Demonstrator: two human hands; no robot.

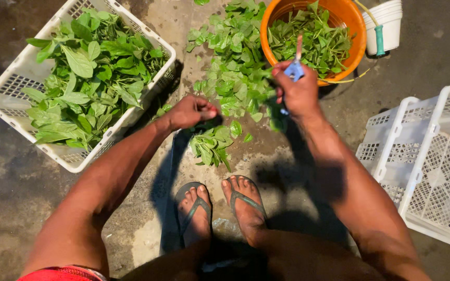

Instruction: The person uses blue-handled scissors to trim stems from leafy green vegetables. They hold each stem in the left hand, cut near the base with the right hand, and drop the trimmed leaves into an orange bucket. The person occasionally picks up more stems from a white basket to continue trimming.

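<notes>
My left hand [192, 110] is closed around the stems of a small bunch of green leaves [212, 147] that hangs down over the concrete floor. Over by the orange basin, my right hand [298, 92] grips a small blue-handled tool [295, 66] with a thin tip pointing up; what kind of tool it is cannot be told. A loose heap of green leaves [237, 67] lies on the floor between my hands. An orange basin [355, 26] holding more leaves stands just beyond my right hand.
A white slatted crate [11, 91] full of leaves stands at the left. Another white crate [428, 161] with nothing in it lies at the right. A white bucket [389, 23] sits behind the basin. My feet in flip-flops [220, 208] rest on wet concrete.
</notes>
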